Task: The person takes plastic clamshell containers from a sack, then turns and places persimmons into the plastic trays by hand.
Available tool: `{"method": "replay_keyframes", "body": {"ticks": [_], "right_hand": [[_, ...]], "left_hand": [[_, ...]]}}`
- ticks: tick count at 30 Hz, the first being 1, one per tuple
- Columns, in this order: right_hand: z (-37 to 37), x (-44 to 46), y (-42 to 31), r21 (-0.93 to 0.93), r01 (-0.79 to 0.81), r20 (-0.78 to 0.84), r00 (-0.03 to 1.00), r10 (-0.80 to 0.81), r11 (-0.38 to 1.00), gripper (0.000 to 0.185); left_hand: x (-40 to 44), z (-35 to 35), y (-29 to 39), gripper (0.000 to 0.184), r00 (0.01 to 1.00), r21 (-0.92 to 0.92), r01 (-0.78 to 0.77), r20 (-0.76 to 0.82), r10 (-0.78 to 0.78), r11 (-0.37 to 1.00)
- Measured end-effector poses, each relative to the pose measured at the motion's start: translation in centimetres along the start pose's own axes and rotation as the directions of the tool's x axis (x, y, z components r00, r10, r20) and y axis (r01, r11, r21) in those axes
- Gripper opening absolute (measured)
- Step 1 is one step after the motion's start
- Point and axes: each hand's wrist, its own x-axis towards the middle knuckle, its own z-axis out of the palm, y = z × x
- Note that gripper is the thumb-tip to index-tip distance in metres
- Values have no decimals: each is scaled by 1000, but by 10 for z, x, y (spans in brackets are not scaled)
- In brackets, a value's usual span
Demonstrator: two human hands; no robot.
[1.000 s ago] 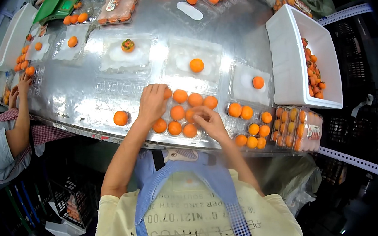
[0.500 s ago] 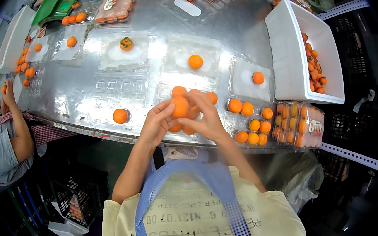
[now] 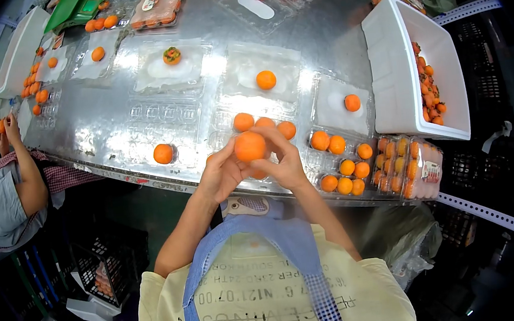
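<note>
Between both hands, above the table's near edge, I hold a smooth round orange fruit (image 3: 250,146). My left hand (image 3: 218,173) is closed against its left side, with fingers and thumb on it. From the right, the fingers of my right hand (image 3: 285,163) curve around the same fruit. Behind and below my hands, more orange fruits (image 3: 243,122) sit in a clear plastic tray, partly hidden by the hands. A single fruit (image 3: 266,80) lies on a white pad in the open clamshell's far half.
A white foam box (image 3: 385,74) with small orange fruits stands at the right. Near it are a filled clear pack (image 3: 407,167) and a partly filled tray (image 3: 339,164). A lone fruit (image 3: 163,153) lies left of my hands. Another person's hands (image 3: 11,129) hold fruit at far left.
The fruit in my hands has come slightly right and down, and my right hand has closed in around it. At far left, the other person's hands have shifted slightly.
</note>
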Motion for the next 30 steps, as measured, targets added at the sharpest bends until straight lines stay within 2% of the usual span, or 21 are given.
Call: {"method": "replay_keyframes", "body": {"ticks": [1, 4, 7, 13, 19, 22, 25, 28, 30], "right_hand": [[1, -1, 1, 31, 2, -8, 1000, -1, 1000, 59], [-2, -1, 7, -41, 42, 10, 999, -42, 998, 59], [-5, 0, -8, -230, 64, 43, 998, -56, 971, 58], [-1, 2, -14, -341, 113, 51, 993, -102, 933, 57], [0, 1, -15, -325, 102, 29, 995, -98, 940, 55], [-3, 1, -8, -321, 150, 32, 988, -148, 935, 54], [-4, -1, -1, -247, 138, 47, 990, -130, 959, 56], [0, -5, 1, 162, -28, 3, 1000, 28, 986, 56], [-3, -5, 3, 244, -56, 11, 998, 55, 968, 52]], "left_hand": [[-1, 3, 0, 50, 999, -29, 21, 31, -20, 999], [-1, 6, -1, 52, 998, -102, 31, 63, -24, 994], [-1, 8, -1, 52, 998, -113, 24, 52, -18, 993], [-1, 7, -1, 50, 1000, 26, -2, -9, 2, 1000], [0, 1, -4, 51, 1000, 40, 10, -20, -10, 999], [-2, 2, -3, 51, 998, -4, -8, 55, 9, 1000], [-1, -6, -4, 49, 999, 95, -35, -7, 36, 995], [-3, 2, -1, 49, 951, 457, -269, -11, 308, 848], [-3, 5, -1, 50, 918, 527, -349, 24, 396, 775]]}}
